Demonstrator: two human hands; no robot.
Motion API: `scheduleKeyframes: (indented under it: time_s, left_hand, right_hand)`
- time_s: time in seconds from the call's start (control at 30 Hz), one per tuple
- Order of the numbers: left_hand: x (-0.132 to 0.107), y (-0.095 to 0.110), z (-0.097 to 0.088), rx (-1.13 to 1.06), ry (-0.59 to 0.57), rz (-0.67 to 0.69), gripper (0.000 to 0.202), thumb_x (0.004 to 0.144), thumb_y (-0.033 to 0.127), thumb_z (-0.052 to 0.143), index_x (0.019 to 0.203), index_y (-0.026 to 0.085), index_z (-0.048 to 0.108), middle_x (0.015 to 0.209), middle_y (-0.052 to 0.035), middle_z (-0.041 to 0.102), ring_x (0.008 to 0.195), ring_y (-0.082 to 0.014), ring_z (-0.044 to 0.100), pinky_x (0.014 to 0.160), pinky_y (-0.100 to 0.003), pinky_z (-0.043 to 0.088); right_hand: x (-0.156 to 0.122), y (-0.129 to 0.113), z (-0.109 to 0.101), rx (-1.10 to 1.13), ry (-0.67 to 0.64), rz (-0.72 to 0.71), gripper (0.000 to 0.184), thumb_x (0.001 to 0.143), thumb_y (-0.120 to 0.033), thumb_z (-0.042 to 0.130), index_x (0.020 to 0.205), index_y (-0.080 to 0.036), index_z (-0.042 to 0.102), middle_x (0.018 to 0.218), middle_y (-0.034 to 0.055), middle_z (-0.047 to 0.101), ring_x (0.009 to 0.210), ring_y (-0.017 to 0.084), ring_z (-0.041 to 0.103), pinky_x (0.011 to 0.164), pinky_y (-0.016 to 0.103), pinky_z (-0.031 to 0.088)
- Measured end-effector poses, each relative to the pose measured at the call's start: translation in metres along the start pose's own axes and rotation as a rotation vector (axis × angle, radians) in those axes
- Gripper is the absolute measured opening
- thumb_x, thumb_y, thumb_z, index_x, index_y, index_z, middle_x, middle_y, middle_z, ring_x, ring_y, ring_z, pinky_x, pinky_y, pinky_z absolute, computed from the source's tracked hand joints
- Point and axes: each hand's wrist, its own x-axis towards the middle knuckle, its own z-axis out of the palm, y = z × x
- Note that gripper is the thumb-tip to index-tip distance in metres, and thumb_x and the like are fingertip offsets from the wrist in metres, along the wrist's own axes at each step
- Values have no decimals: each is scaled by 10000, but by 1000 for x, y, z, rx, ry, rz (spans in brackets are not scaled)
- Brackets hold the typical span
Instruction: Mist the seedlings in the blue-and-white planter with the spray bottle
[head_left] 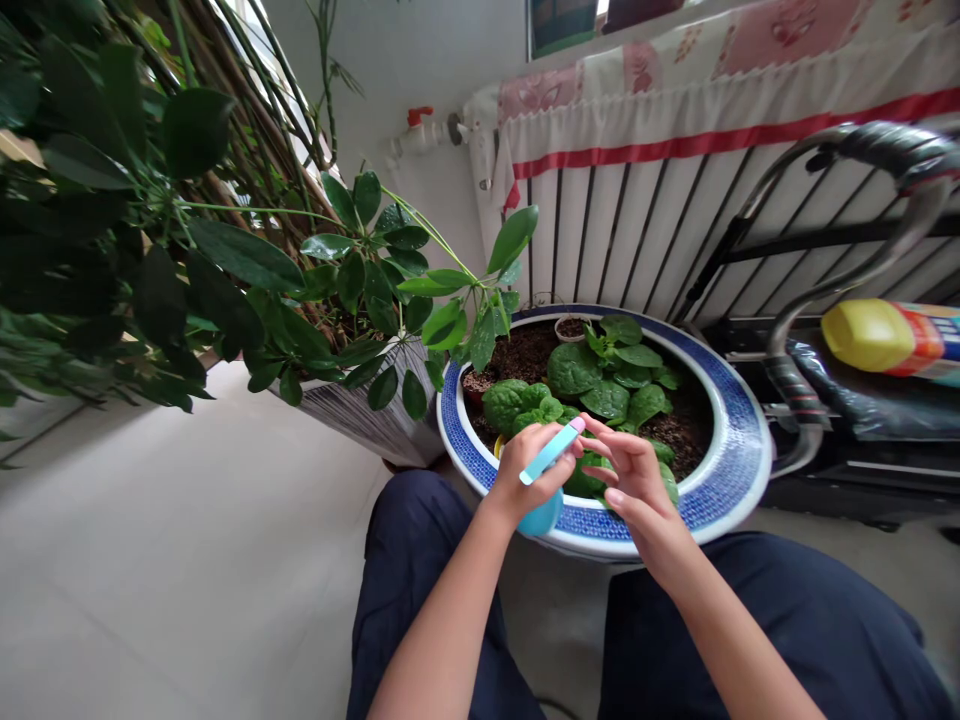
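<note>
My left hand (523, 470) is closed round a light-blue spray bottle (553, 455) with a pink nozzle tip. Part of the bottle's blue body shows below the fist. Close by on the right, my right hand (634, 475) has its fingers apart, the fingertips near the nozzle; I cannot tell whether they touch it. Both hands are over the near side of a round blue-and-white ceramic pot (739, 440). Broad-leaved green plants (577, 370) grow in its dark soil (517, 355), some leaves wet and partly hidden behind my hands.
A large leafy plant (247, 250) in a grey-striped pot (375, 400) stands at the left, one branch reaching over the round pot. Behind is a white radiator (600, 220) under a red-trimmed cloth. At right, a metal-framed cart (795, 310) carries a yellow-capped bottle (870, 335).
</note>
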Motion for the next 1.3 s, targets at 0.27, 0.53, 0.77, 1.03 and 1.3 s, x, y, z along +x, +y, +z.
scheduleKeyframes:
  time_s: [0.27, 0.53, 0.77, 1.03, 1.3]
  left_hand:
    - [1, 2, 2, 56, 11, 9, 147, 848, 246, 544, 877, 193, 677, 869, -41, 708, 847, -208, 606, 819, -323, 465]
    - [3, 2, 3, 38, 47, 11, 146, 832, 265, 546, 822, 183, 668, 809, -45, 686, 803, -208, 590, 777, -324, 458]
    - [2, 1, 3, 65, 57, 9, 133, 827, 251, 537, 781, 198, 650, 778, -31, 679, 777, -199, 579, 758, -315, 445]
    - [2, -1, 3, 78, 45, -14, 125, 813, 233, 529, 749, 194, 629, 748, -30, 669, 765, -199, 573, 771, -317, 449]
    - [3, 1, 3, 101, 15, -14, 132, 806, 225, 516, 700, 197, 588, 717, -27, 641, 739, -192, 563, 759, -312, 443]
  right_hand:
    - [1, 0, -1, 6, 19, -15, 367, 892, -415, 575, 1236, -384, 451, 1581, 12, 332, 1326, 274, 474, 988, 466, 465]
    - [3, 10, -2, 41, 49, 16, 479, 878, -425, 594, 1328, -409, 434, 1581, 5, 307, 1298, 271, 491, 973, 443, 476]
    - [5, 12, -5, 109, 41, 124, 577, 890, -402, 523, 1451, -384, 386, 1403, 42, 551, 1300, 281, 496, 1007, 479, 458]
    - [3, 12, -5, 72, 29, 117, 563, 890, -417, 563, 1438, -402, 434, 1428, 24, 535, 1276, 283, 511, 1024, 464, 439]
    - [4, 8, -6, 38, 13, 106, 550, 902, -412, 553, 1439, -415, 433, 1376, 19, 559, 1219, 273, 541, 974, 423, 466]
